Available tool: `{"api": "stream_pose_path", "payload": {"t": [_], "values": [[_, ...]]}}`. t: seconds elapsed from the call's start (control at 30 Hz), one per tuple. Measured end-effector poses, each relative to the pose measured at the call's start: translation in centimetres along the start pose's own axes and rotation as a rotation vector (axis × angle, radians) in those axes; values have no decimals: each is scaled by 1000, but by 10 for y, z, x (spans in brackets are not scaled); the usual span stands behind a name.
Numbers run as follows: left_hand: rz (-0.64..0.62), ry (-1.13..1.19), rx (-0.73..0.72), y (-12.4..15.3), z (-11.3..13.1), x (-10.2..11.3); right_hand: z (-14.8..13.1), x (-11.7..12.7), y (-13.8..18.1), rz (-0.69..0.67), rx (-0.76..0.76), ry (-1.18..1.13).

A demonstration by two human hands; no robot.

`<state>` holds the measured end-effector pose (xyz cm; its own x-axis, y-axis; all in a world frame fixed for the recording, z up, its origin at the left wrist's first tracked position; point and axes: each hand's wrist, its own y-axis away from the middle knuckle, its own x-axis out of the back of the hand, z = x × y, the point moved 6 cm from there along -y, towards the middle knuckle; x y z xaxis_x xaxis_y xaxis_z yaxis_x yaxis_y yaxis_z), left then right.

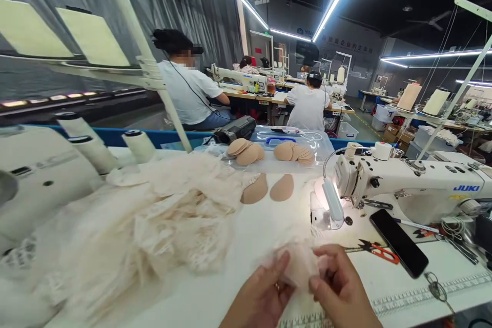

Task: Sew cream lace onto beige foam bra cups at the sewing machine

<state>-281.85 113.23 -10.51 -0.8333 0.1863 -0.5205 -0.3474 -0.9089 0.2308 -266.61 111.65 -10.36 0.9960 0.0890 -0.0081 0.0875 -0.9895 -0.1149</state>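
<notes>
Left hand (265, 287) and right hand (342, 282) both pinch 1 pale fabric piece (302, 262) over the table (209, 294), near the sewing machine (426, 182). Looks like an edge-adjusting step; next move probably calls for 2 steady hands and even edges.

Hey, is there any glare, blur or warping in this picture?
Head view: the ceiling strip lights glare white, and the lamp makes a bright patch beside the sewing machine. Same head view: the pale fabric between the left hand and right hand looks blurred; thread cones at the left edge look slanted and stretched.
</notes>
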Motion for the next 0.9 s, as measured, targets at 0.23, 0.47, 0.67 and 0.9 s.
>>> {"api": "stream_pose_path", "payload": {"t": [0.23,0.47,0.67,0.9], "values": [[-55,104,27,17,12,-30,-13,5,7,-43,-80,-50],[23,237,11,19,15,-29,-6,2,8,21,-184,-431],[300,341,-30,4,16,-23,9,1,11,175,-130,-409],[256,338,-19,3,16,-30,12,2,4,223,-117,-496]]}}
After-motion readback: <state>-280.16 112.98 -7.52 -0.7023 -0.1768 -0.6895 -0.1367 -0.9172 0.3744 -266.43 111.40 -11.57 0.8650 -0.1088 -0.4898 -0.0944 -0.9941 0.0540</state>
